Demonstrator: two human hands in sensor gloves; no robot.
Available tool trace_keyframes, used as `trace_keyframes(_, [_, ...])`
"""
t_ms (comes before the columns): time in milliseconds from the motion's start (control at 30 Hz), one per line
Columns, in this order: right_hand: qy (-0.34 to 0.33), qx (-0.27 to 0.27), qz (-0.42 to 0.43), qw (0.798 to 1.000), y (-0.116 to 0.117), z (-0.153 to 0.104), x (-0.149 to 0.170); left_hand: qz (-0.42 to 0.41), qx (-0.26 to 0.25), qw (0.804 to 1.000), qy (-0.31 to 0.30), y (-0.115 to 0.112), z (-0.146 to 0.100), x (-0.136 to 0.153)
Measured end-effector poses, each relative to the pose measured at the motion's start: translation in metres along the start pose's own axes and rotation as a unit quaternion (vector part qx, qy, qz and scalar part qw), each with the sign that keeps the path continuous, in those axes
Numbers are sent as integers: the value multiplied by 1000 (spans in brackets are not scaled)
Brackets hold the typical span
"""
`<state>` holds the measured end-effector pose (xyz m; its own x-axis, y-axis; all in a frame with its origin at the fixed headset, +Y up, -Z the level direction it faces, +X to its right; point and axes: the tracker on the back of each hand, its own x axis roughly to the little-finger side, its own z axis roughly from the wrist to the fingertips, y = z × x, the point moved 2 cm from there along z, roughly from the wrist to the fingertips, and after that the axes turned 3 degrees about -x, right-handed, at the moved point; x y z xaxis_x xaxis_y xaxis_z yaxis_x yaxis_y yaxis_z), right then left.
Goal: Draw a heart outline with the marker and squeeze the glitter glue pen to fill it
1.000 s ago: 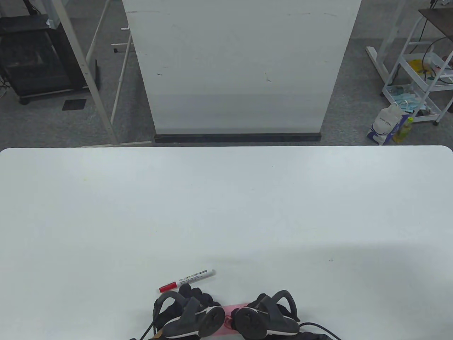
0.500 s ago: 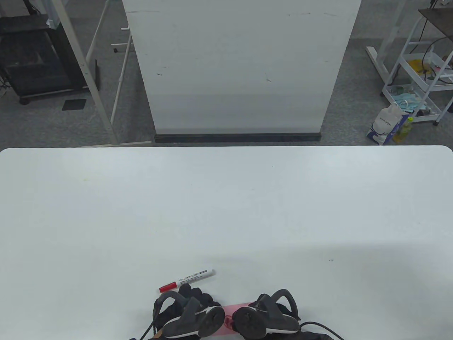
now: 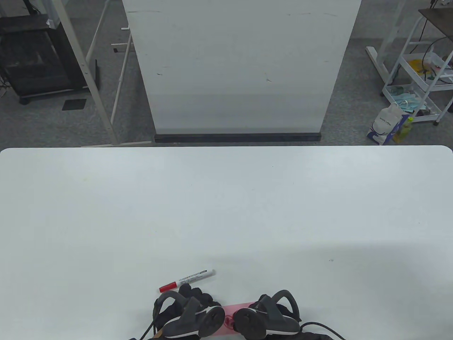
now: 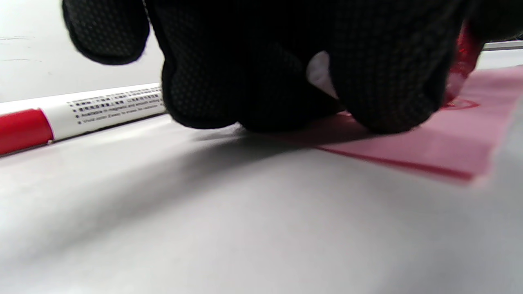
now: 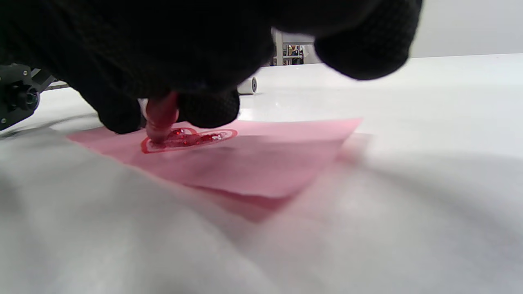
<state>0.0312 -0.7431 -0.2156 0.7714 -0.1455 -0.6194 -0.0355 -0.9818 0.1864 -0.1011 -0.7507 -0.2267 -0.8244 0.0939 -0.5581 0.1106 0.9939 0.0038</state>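
Note:
A pink paper lies at the table's near edge between both gloved hands. In the right wrist view a red heart outline on the pink paper holds shiny red glitter glue. My right hand pinches the glitter glue pen, and the pen's tip touches the heart's left part. My left hand rests its fingertips on the paper's left edge. The capped red-and-white marker lies on the table just beyond the left hand, and it also shows in the left wrist view as the marker.
The white table stretches far ahead and to both sides. A white board stands on the floor behind it. A cart with clutter is at the far right, off the table.

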Motion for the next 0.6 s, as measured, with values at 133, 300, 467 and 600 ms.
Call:
trace_keyframes(133, [1, -1, 8, 1000, -1, -2, 3, -1, 0, 1000, 0, 0, 0, 0])
trace_keyframes(300, [23, 7, 93, 995, -7, -5, 19, -9, 2, 1000, 2, 0, 0, 2])
trace_keyframes(467, [39, -9, 161, 986, -8, -8, 41, -31, -8, 999, 9, 3, -2, 9])
trace_keyframes(600, [38, -10, 206, 978, -12, -11, 50, -55, -43, 997, 19, 14, -6, 15])
